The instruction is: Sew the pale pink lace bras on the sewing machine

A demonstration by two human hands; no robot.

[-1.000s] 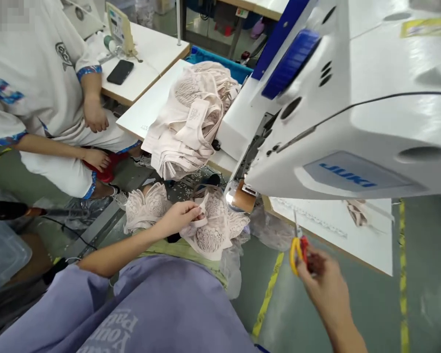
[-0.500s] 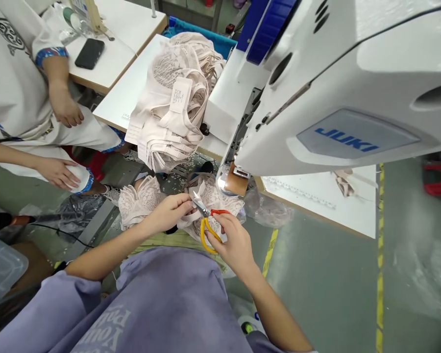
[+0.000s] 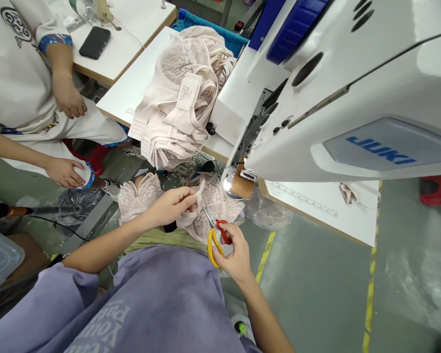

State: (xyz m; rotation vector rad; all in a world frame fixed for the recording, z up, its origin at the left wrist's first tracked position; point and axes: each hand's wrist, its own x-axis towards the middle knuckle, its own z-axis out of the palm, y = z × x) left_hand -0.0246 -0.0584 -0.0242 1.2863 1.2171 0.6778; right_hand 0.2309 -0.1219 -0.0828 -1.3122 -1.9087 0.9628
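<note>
Over my lap hangs a beige lace bra (image 3: 224,201); another beige lace piece (image 3: 138,195) lies to its left. My left hand (image 3: 177,205) is closed, pinching a pale fabric edge of the bra between thumb and fingers. In my right hand (image 3: 235,255) is a pair of scissors (image 3: 210,240) with one yellow and one red handle loop. Their blades point up and left, close to the pinched fabric; whether they touch it I cannot tell.
A white JUKI sewing machine (image 3: 316,132) looms at the right, above a white table (image 3: 316,223). Beige bras (image 3: 180,108) are heaped on the table ahead. At the left sits a person in white (image 3: 18,83), beside a table with a black phone (image 3: 94,42).
The scissors and my right hand have dropped slightly, away from my left fingers. A flap of pale fabric now stands up from my left pinch. The view has shifted a little.
</note>
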